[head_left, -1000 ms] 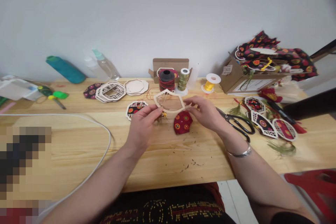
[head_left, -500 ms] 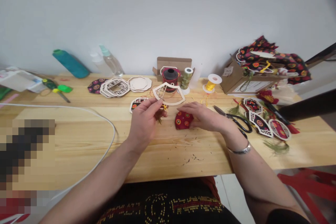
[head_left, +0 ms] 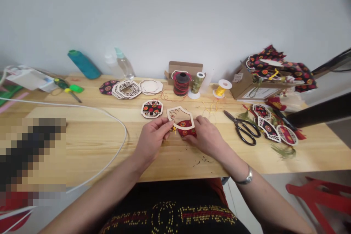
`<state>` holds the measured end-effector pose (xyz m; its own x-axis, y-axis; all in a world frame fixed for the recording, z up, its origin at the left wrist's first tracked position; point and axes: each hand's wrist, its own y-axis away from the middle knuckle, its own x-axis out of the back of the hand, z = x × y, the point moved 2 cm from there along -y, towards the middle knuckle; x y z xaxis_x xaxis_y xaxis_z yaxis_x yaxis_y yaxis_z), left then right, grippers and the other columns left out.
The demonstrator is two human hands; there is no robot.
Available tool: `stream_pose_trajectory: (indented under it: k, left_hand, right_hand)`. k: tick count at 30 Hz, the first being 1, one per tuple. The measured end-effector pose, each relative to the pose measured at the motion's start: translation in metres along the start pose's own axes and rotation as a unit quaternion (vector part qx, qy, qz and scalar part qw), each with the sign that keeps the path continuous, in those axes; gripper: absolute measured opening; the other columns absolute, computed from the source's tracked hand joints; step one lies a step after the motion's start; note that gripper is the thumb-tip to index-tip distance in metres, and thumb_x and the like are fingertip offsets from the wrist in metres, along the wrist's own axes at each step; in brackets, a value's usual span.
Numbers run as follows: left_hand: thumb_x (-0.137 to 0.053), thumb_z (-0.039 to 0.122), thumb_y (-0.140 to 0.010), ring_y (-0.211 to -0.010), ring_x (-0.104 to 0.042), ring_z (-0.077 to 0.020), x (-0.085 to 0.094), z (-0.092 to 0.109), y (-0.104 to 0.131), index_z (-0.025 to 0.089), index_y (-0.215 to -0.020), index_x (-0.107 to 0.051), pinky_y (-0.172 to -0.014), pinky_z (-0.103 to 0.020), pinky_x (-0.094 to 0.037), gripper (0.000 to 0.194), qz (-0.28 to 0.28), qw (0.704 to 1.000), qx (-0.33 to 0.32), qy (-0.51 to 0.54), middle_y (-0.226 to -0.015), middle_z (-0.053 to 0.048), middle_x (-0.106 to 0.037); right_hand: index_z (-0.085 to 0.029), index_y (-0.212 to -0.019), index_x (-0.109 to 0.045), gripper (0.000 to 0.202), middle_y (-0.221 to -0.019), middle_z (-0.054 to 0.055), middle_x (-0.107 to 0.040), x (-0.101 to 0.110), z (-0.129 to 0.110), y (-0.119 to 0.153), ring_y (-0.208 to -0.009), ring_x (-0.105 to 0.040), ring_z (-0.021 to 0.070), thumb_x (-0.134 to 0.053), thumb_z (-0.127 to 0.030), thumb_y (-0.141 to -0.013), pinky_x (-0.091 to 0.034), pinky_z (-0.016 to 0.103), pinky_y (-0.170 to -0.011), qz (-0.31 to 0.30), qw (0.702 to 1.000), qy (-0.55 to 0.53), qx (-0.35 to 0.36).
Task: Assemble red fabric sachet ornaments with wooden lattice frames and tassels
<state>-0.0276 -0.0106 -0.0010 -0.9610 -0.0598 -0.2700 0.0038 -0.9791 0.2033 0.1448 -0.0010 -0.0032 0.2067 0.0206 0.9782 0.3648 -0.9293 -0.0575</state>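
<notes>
A pale fan-shaped wooden frame (head_left: 188,112) with a lattice at its left is pinched at that side by my left hand (head_left: 155,135). A yellow knot (head_left: 174,129) hangs by those fingertips. My right hand (head_left: 208,135) is closed on a dark red patterned fabric piece (head_left: 186,131), its fingers at the frame's right edge. The fabric lies partly behind and below the frame. Just behind my left hand, an octagonal lattice ornament (head_left: 151,109) with patterned fabric lies on the table.
Black scissors (head_left: 244,128) and finished ornaments (head_left: 270,129) lie at the right. Thread spools (head_left: 181,84), lattice frames (head_left: 127,89) and a cardboard box (head_left: 246,86) stand or lie along the back. A white cable (head_left: 120,117) curves across the left; dark scraps dot the front.
The wooden frame has come lower and turned, now overlapping the red fabric. My right hand has closed on the fabric beside it. The head view has shifted slightly.
</notes>
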Motion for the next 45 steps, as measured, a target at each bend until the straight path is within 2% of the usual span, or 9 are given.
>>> stream_pose_trajectory:
  k: [6,9,14,20,25,30,32,40,45]
  left_hand:
    - [-0.074,0.030,-0.068,-0.045,-0.033,-0.0029,0.007,-0.005,0.006,0.014,-0.072,-0.069,-0.044,-0.018,-0.019,0.017,-0.015,0.997,0.064,-0.031,-0.058,0.004,-0.056]
    - [-0.073,0.030,-0.069,-0.046,-0.035,-0.0041,0.006,-0.004,0.005,0.014,-0.072,-0.070,-0.045,-0.019,-0.022,0.016,-0.047,0.994,0.079,-0.061,-0.061,0.002,-0.060]
    - [-0.068,0.027,-0.073,-0.054,-0.047,-0.0098,-0.002,-0.002,0.004,0.016,-0.073,-0.071,-0.055,-0.023,-0.033,0.011,-0.124,0.982,0.090,-0.111,-0.063,0.000,-0.064]
    - [-0.065,0.026,-0.075,-0.058,-0.046,-0.0102,-0.007,0.000,0.008,0.016,-0.076,-0.071,-0.058,-0.024,-0.032,0.012,-0.197,0.954,0.104,-0.200,-0.064,0.002,-0.062]
    - [-0.067,0.027,-0.075,-0.062,-0.052,-0.0109,-0.004,-0.005,0.007,0.016,-0.079,-0.071,-0.059,-0.024,-0.036,0.013,-0.148,0.974,0.101,-0.138,-0.072,-0.002,-0.067]
    - [-0.072,0.030,-0.071,-0.042,-0.030,-0.0031,0.002,-0.009,0.007,0.015,-0.077,-0.070,-0.042,-0.019,-0.017,0.017,-0.031,0.992,0.102,-0.062,-0.056,0.004,-0.056]
    - [-0.074,0.030,-0.069,-0.042,-0.028,-0.0019,0.003,-0.008,0.007,0.014,-0.076,-0.070,-0.041,-0.019,-0.015,0.018,-0.009,0.995,0.095,-0.040,-0.059,0.003,-0.056]
    - [-0.074,0.032,-0.071,-0.043,-0.035,-0.0030,0.002,-0.014,0.011,0.015,-0.080,-0.072,-0.040,-0.017,-0.019,0.020,-0.004,0.995,0.080,-0.053,-0.061,0.001,-0.058]
    - [-0.073,0.031,-0.072,-0.044,-0.035,-0.0022,0.000,-0.014,0.011,0.015,-0.081,-0.073,-0.040,-0.017,-0.019,0.018,-0.012,0.996,0.080,-0.049,-0.064,0.000,-0.059]
  right_hand:
    - [-0.010,-0.114,-0.060,0.054,-0.104,0.016,-0.064,0.011,0.004,0.010,-0.096,-0.061,0.0309,-0.069,-0.046,-0.075,-0.050,0.043,-0.080,-0.020,0.998,-0.050,-0.023]
    - [-0.009,-0.119,-0.060,0.045,-0.111,0.018,-0.065,0.024,0.020,0.011,-0.101,-0.061,0.0292,-0.061,-0.035,-0.083,-0.048,0.043,-0.085,-0.014,0.991,-0.129,-0.039]
    - [-0.016,-0.108,-0.069,0.028,-0.101,0.010,-0.071,0.028,0.029,0.001,-0.089,-0.065,0.0182,-0.053,-0.027,-0.087,-0.050,0.034,-0.081,-0.004,0.927,-0.375,-0.019]
    - [-0.018,-0.091,-0.075,0.021,-0.085,0.005,-0.074,0.027,0.025,-0.010,-0.073,-0.064,0.0155,-0.061,-0.028,-0.079,-0.050,0.031,-0.070,-0.068,0.887,-0.456,-0.036]
    - [-0.017,-0.088,-0.075,0.022,-0.082,0.005,-0.075,0.026,0.030,-0.006,-0.072,-0.063,0.0156,-0.062,-0.031,-0.079,-0.049,0.030,-0.070,-0.048,0.883,-0.457,-0.098]
    - [-0.016,-0.083,-0.075,0.022,-0.071,0.005,-0.072,0.018,0.030,0.008,-0.060,-0.057,0.0119,-0.059,-0.032,-0.080,-0.045,0.026,-0.060,-0.041,0.869,-0.471,-0.142]
    - [-0.016,-0.079,-0.074,0.023,-0.064,0.004,-0.070,0.015,0.026,0.014,-0.053,-0.051,0.0100,-0.059,-0.032,-0.080,-0.042,0.025,-0.053,-0.051,0.860,-0.480,-0.163]
    - [-0.016,-0.064,-0.068,0.027,-0.056,0.003,-0.065,0.006,0.018,0.021,-0.045,-0.045,0.0073,-0.061,-0.038,-0.077,-0.038,0.022,-0.044,-0.057,0.805,-0.552,-0.210]
    - [-0.016,-0.066,-0.067,0.022,-0.055,0.002,-0.063,0.005,0.018,0.020,-0.044,-0.043,0.0068,-0.065,-0.036,-0.075,-0.035,0.022,-0.043,-0.055,0.802,-0.554,-0.217]
